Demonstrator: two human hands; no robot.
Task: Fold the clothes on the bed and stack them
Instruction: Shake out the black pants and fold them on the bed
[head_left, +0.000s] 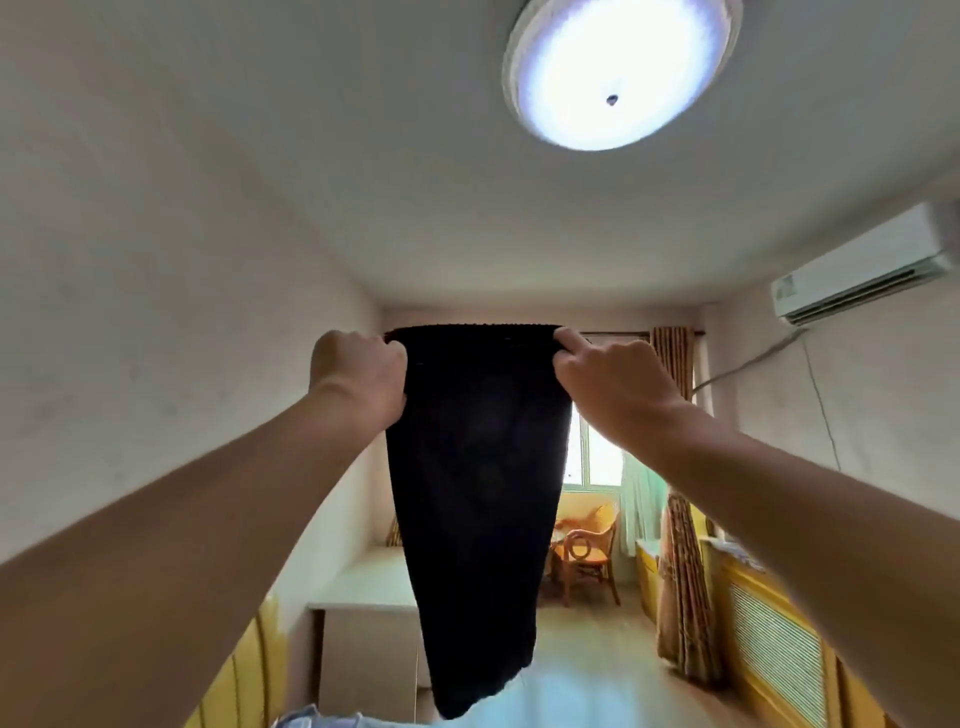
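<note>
Up high, both your arms are raised in front of you, and between them hangs a black garment (475, 493). Your left hand (358, 371) is curled into a fist around the garment's upper left corner, knuckles toward you. Your right hand (610, 387) pinches the upper right corner, the forefinger laid along the top hem and the other fingers curled behind the cloth. Between the two grips the top edge is pulled straight and level. Below your hands the cloth drops free, narrowing as it goes, and its lower end hangs down near a strip of pale blue fabric (317, 719) at the bottom edge of the view; you cannot tell whether the two touch.

Above your right hand a round ceiling lamp (621, 70) is lit. Farther right of that grip an air conditioner (862, 265) is mounted on the wall. Behind the hanging cloth, below your right wrist, stands a rattan chair (587, 551) near a bright window (592, 457), with patterned curtains (683, 587) to the right of it. Below your left forearm is a white desk (363, 587) against the wall.
</note>
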